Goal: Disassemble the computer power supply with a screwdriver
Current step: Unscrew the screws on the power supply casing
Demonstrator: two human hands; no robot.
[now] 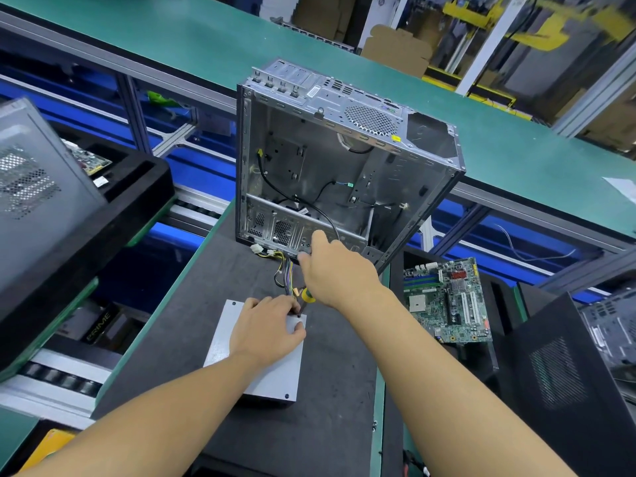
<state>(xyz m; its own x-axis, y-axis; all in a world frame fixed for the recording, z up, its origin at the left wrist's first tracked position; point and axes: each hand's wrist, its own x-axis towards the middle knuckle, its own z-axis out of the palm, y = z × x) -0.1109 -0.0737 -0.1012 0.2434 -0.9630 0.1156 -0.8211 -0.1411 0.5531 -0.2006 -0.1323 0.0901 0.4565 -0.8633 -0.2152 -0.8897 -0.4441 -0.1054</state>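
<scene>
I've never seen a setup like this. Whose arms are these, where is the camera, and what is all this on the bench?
No machine here: a person works bare-handed, and the single camera sits on their head, looking down. The left hand rests on a grey metal box, the power supply, which lies on a black mat. The right hand grips a screwdriver with a yellow-green handle, its tip at the box's far corner. A bundle of coloured wires runs from the box toward the open computer case standing behind. A motherboard lies to the right.
</scene>
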